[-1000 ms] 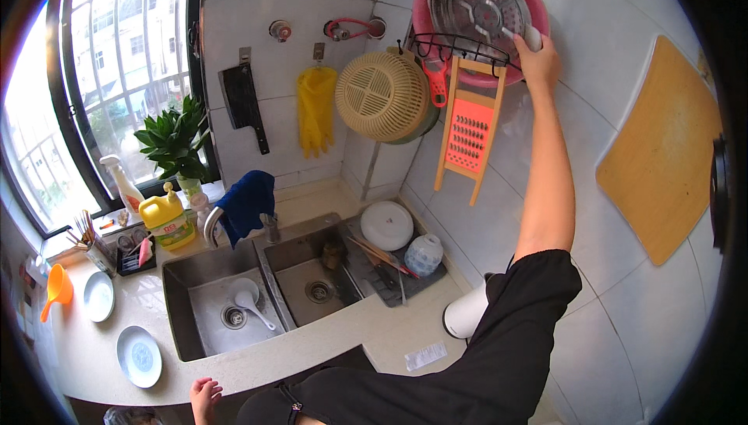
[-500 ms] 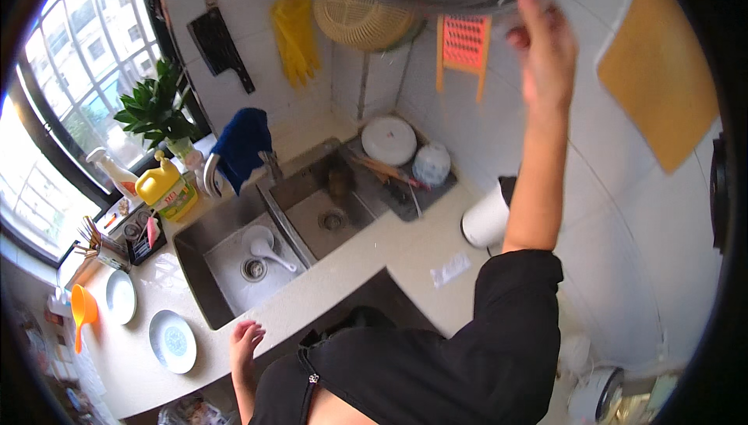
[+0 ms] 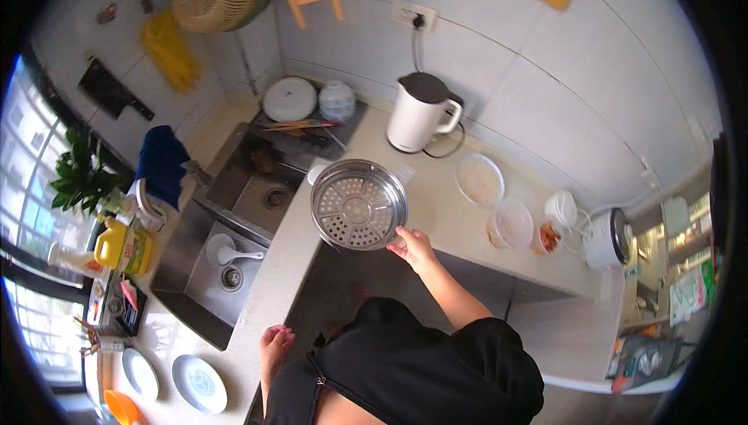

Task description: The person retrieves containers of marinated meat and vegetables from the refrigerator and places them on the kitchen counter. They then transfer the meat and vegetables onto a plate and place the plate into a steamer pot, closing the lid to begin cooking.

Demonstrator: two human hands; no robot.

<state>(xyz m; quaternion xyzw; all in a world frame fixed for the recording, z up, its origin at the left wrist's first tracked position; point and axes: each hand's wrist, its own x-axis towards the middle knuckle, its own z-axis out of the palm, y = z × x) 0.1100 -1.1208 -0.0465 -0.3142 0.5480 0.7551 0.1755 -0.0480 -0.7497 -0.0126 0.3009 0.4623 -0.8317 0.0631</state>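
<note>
My right hand (image 3: 416,250) grips a round stainless steel steamer tray (image 3: 358,208) by the handle at its near right edge. Its perforated base is visible inside the rim, with a pale handle on the opposite side. The tray is held over the front edge of the counter (image 3: 290,285), right of the double sink (image 3: 204,292). Low on the left, beside the counter edge, my left hand (image 3: 276,344) holds nothing, its fingers loosely bent. A white ladle (image 3: 238,254) lies in the near sink basin.
A white electric kettle (image 3: 419,117) stands plugged in at the wall. Farther right are a round glass lid or dish (image 3: 479,179), a clear tub (image 3: 512,223) and a rice cooker (image 3: 605,242). Two plates (image 3: 199,384) lie at lower left.
My right hand has come down from high overhead to counter height, bringing the steel steamer tray with it. The view has turned right, revealing the kettle and tubs. My left hand stays low.
</note>
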